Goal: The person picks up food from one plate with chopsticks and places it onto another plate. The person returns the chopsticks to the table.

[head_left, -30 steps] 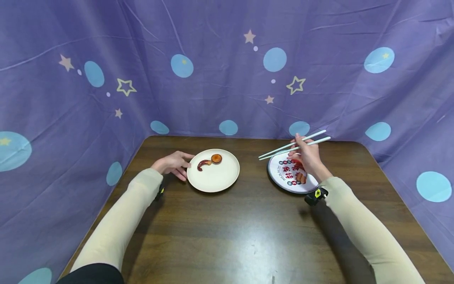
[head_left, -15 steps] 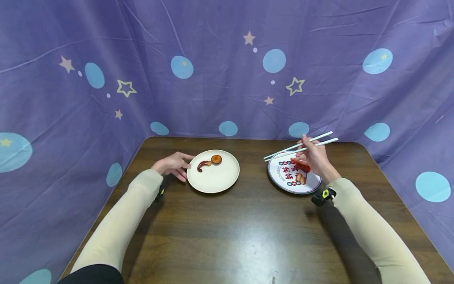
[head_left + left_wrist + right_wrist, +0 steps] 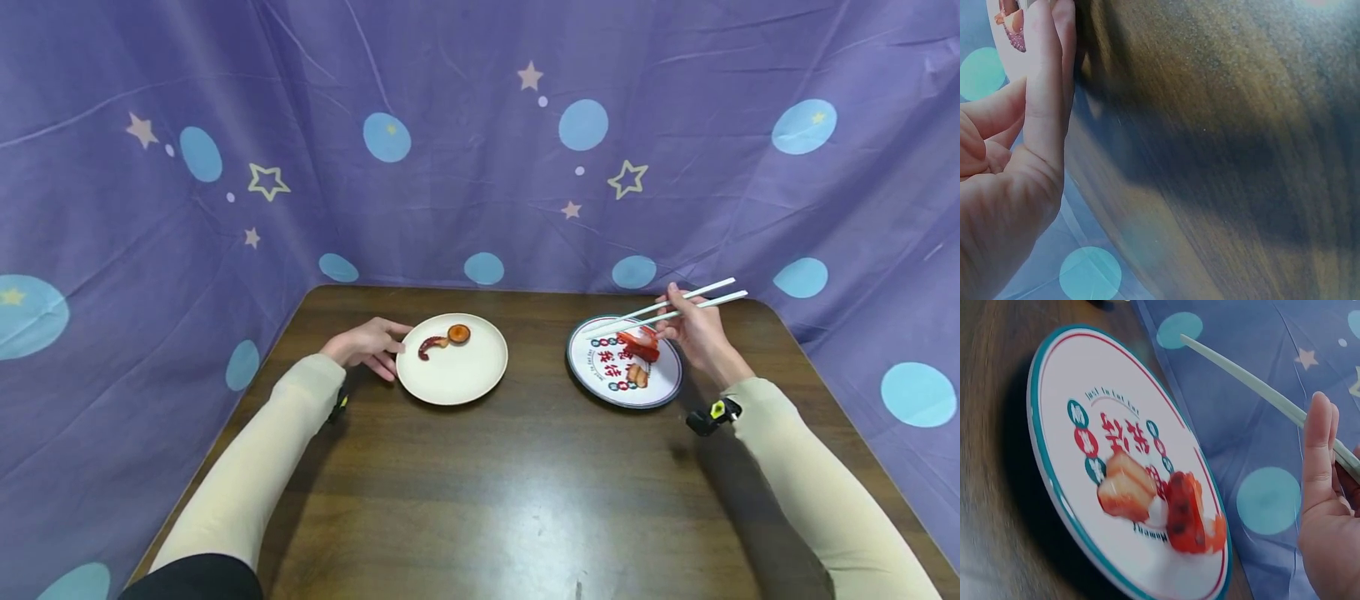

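On the left stands a cream plate point(image 3: 450, 379) bearing a small octopus tentacle point(image 3: 429, 345) and a round brown piece with an orange middle point(image 3: 459, 334). My left hand point(image 3: 367, 343) touches its left rim with fairly straight fingers. A pair of pale chopsticks point(image 3: 701, 301) is held in my right hand point(image 3: 693, 329); their tips spread over the back left of the printed plate point(image 3: 588, 375), with nothing between them. On that plate lie a red glossy food piece point(image 3: 1188, 512) and light brown pieces point(image 3: 1125, 487), side by side.
Both plates stand on a dark wooden table point(image 3: 480, 483), a gap between them. A purple patterned curtain point(image 3: 465, 192) hangs along the back and sides of the table. My left forearm point(image 3: 255, 458) lies across the table's left side.
My right hand and the chopsticks have moved right, away from over the printed plate, so more of its food shows. The left hand and cream plate have stayed put.
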### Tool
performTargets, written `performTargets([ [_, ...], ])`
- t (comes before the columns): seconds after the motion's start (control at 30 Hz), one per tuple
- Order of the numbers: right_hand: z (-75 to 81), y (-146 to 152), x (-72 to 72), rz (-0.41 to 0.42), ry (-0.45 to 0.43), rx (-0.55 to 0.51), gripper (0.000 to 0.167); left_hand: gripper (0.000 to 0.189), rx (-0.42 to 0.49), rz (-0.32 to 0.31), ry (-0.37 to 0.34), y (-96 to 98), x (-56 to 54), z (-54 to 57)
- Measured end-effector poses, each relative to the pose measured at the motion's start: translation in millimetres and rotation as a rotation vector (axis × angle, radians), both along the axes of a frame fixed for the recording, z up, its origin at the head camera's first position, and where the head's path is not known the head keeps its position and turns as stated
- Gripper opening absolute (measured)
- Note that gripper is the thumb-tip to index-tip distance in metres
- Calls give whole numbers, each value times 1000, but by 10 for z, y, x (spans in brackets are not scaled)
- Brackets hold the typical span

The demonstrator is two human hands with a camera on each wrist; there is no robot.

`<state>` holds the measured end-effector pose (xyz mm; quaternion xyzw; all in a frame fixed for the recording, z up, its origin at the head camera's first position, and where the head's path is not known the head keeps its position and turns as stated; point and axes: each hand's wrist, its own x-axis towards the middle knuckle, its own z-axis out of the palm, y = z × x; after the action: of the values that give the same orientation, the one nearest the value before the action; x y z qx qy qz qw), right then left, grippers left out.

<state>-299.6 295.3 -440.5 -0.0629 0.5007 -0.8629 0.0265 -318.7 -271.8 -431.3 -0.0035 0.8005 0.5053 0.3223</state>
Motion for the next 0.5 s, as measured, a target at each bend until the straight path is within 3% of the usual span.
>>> performTargets([
  [0.5, -29, 423, 114, -12, 6, -16, 39, 62, -14, 0, 8, 10, -8, 6],
])
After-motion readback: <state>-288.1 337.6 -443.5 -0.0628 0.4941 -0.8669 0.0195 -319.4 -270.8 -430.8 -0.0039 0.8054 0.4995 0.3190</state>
